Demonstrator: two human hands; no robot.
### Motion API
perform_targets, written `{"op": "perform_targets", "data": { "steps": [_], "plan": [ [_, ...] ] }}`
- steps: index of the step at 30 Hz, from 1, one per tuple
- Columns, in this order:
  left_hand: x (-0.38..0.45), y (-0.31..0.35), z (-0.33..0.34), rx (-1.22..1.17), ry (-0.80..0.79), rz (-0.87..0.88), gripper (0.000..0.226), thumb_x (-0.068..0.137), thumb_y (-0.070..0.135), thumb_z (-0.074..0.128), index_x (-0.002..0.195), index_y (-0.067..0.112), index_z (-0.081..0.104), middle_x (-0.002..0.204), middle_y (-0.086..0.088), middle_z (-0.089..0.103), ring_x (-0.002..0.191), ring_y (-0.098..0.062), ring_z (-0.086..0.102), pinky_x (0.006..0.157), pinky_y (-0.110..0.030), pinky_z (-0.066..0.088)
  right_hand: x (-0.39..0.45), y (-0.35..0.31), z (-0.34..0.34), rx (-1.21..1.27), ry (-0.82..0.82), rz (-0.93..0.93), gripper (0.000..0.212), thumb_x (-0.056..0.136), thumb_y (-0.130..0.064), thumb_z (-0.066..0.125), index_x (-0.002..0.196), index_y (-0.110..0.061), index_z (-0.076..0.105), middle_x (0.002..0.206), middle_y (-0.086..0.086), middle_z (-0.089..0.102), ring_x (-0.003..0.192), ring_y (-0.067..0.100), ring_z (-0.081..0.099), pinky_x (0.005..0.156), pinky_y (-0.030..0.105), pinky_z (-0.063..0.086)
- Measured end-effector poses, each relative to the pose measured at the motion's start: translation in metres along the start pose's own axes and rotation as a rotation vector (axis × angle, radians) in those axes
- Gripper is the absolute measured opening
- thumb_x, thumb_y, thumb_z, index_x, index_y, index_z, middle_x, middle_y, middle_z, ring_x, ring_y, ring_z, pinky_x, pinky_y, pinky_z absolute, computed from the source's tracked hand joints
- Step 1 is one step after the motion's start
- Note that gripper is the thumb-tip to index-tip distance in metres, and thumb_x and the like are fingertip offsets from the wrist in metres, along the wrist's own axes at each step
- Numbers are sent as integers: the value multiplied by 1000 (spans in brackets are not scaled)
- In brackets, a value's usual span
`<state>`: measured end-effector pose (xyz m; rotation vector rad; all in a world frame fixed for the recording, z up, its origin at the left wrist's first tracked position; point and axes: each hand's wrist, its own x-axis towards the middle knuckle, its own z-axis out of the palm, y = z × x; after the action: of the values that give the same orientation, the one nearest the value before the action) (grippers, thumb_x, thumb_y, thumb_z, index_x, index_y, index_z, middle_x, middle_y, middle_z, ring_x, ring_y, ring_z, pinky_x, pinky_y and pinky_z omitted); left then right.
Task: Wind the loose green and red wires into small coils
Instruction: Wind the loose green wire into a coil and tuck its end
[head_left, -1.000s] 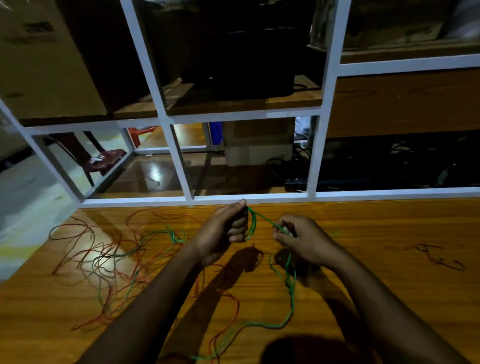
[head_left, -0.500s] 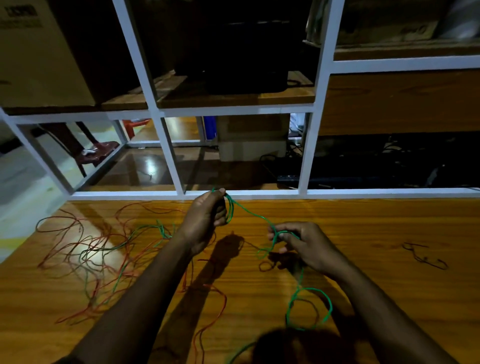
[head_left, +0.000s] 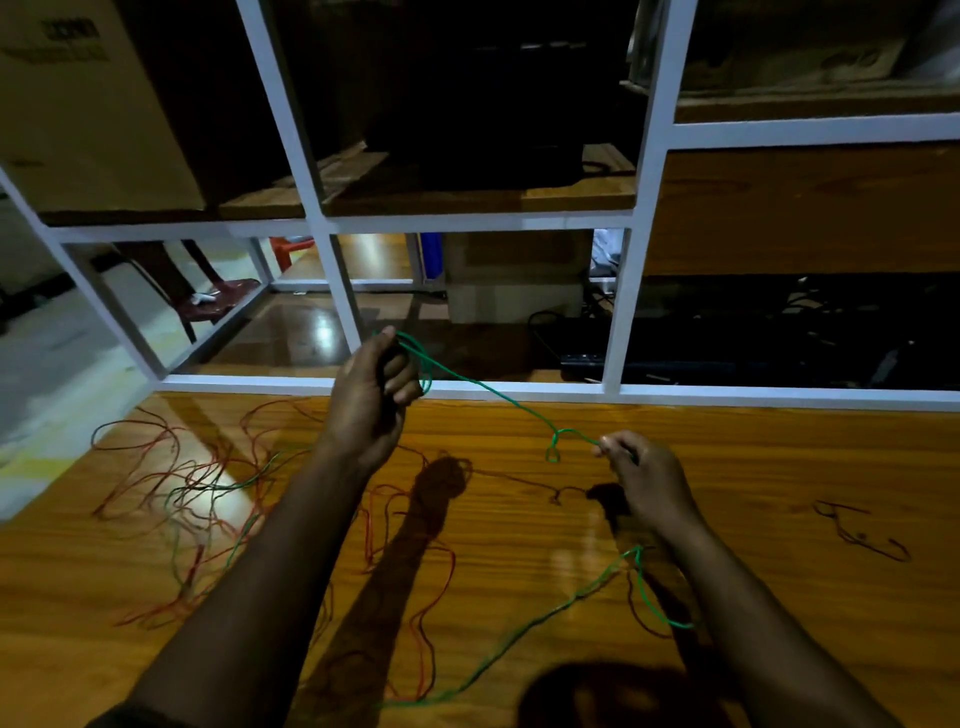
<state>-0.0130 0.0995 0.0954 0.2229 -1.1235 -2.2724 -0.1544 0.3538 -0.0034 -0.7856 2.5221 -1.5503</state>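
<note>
Two hands above the wooden surface (head_left: 779, 467): left hand (head_left: 371, 400), fingers curled round green wire (head_left: 488, 387) loops near the far edge; right hand (head_left: 647, 478) pinches the same strand. Red wires (head_left: 156, 467) lie tangled toward the left edge.

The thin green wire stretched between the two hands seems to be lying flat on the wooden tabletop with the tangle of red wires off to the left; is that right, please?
Not quite: the head view shows the thin green wire held taut in the air between the left hand and the right hand, above the wooden tabletop, not lying flat on it. The tangle of red wires is indeed off to the left.
</note>
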Motion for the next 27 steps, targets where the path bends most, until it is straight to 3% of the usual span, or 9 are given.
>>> {"op": "perform_targets", "data": {
  "steps": [5,9,13,16,18,21,23,25,27],
  "plan": [
    [7,26,-7,16,7,89,30,105,21,44,75,21,49,57,9,28,46,-4,27,41,-15,26,5,32,-1,-73,22,132,32,103,-22,52,73,-22,62,79,3,68,72,22,63,62,29,41],
    [9,31,-13,-52,-7,108,30,104,23,49,74,22,54,60,7,30,50,-5,27,43,-17,27,8,22,-10,-124,24,108,32,104,-25,48,77,-15,62,72,-1,62,62,12,57,53,25,33],
    [18,37,-13,-132,12,126,28,103,22,50,76,22,53,58,7,31,48,-5,27,43,-18,27,9,31,-7,-137,4,121,35,103,-29,49,72,-20,62,69,1,64,66,20,59,57,30,39],
    [18,33,-8,-101,20,142,29,105,22,47,76,22,49,56,8,31,47,-5,27,43,-17,26,3,41,7,-211,-66,149,39,103,-33,50,69,-21,64,66,-3,68,62,18,63,62,37,51],
    [15,25,-2,-17,25,120,27,105,22,45,78,20,48,58,8,31,48,-4,27,43,-16,28,-3,40,17,-294,-115,165,38,102,-35,51,69,-24,66,68,-8,69,66,14,64,65,34,51],
    [11,6,9,63,22,86,28,107,20,42,80,18,48,56,8,29,46,-4,28,41,-16,28,-10,30,31,-388,-228,66,24,100,-29,54,81,-29,68,84,-10,71,84,15,67,71,32,48],
    [10,-7,16,73,23,67,31,107,19,40,76,19,45,53,9,28,44,-3,27,40,-16,27,-10,20,39,-427,-239,-35,21,99,-19,54,107,-32,68,111,-8,68,107,19,60,86,34,47],
    [9,-17,22,82,26,40,31,107,19,41,76,20,44,52,9,28,44,-4,27,40,-17,27,-11,2,49,-211,-227,-40,37,98,-7,49,124,-30,64,124,-6,61,115,16,54,93,35,46],
    [7,-25,26,106,31,34,30,107,19,41,76,20,43,54,7,27,46,-5,26,43,-18,25,-12,-27,57,255,-220,98,38,102,-4,40,120,-26,65,121,-2,67,117,20,59,96,45,51]
  ]
}}
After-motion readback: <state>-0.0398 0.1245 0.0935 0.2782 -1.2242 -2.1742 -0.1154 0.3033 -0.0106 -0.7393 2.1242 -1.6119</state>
